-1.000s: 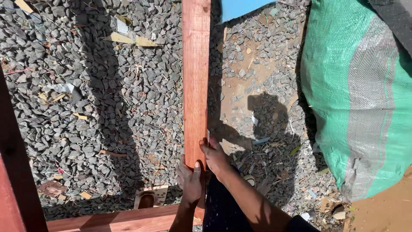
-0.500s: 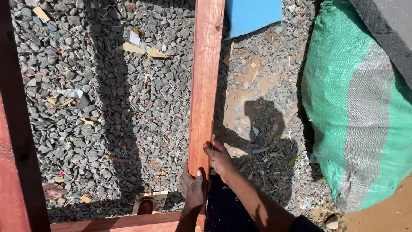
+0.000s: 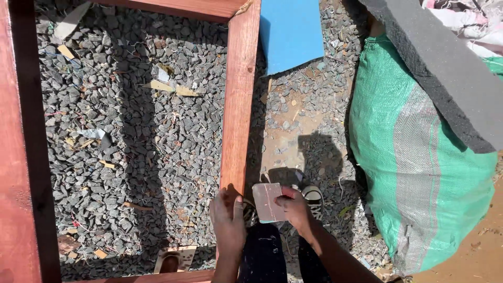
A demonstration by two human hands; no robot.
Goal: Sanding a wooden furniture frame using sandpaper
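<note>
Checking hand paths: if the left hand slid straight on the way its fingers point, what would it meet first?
The left hand points up along the reddish wooden rail it rests on; its way looks free until the frame's far corner joint, though depth is unclear.

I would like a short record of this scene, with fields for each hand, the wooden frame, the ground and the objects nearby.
Left hand: rests on the near end of the frame's right rail
Right hand: holds a small flat pale sheet, off the wood
Wooden frame: reddish, lies flat
Ground: grey gravel with scraps
Nearby: green woven sack, blue board, grey foam slab
</note>
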